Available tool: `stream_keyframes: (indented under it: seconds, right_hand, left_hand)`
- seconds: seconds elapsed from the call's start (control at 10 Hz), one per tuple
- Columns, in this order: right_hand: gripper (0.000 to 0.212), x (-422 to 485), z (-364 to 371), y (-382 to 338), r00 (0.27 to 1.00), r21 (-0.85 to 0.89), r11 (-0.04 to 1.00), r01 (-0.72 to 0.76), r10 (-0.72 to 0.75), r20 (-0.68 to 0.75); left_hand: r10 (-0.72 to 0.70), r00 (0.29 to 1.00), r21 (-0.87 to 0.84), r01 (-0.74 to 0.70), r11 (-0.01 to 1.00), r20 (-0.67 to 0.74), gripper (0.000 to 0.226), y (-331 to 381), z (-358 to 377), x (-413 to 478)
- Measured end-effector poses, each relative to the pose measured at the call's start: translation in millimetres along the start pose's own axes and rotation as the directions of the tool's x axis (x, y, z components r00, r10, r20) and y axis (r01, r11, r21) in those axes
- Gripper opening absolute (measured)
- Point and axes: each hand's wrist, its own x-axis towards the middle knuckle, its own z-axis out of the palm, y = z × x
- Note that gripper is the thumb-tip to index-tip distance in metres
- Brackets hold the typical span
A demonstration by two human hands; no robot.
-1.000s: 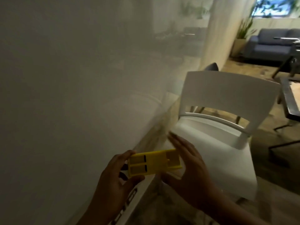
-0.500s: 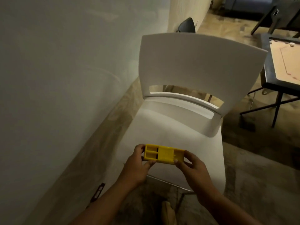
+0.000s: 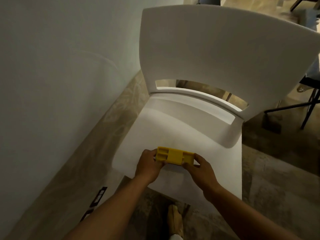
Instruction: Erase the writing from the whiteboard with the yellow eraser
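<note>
— Both hands were on the yellow eraser (image 3: 174,158), weren't they?

— Yes. Her left hand (image 3: 148,166) pinched its left end, the right hand (image 3: 200,168) gripped its right end, and it lay flat between them with its ribbed side up.

— Where was it?

— Low over the front of the white chair (image 3: 199,54) seat; I couldn't tell whether it touched the seat.

— And the whiteboard (image 3: 57,80)?

— Just left of the chair, a pale blank surface, well apart from the eraser. Patterned floor (image 3: 277,179) showed around the chair.
</note>
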Motion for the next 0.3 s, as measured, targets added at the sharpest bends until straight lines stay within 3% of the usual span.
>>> stream_keyframes:
  seconds: [0.2, 0.3]
  right_hand:
    - [0.04, 5, 2, 7, 1.0, -0.032, 0.999, 0.025, -0.025, 0.002]
    - [0.055, -2, 6, 6, 0.998, -0.109, 0.994, 0.013, -0.019, -0.055]
  left_hand:
    - [0.01, 0.999, -0.041, -0.008, 0.999, 0.048, 0.058, -7, 16, -1]
    - [-0.003, 0.998, -0.031, 0.005, 1.0, 0.065, 0.066, -7, 11, -10]
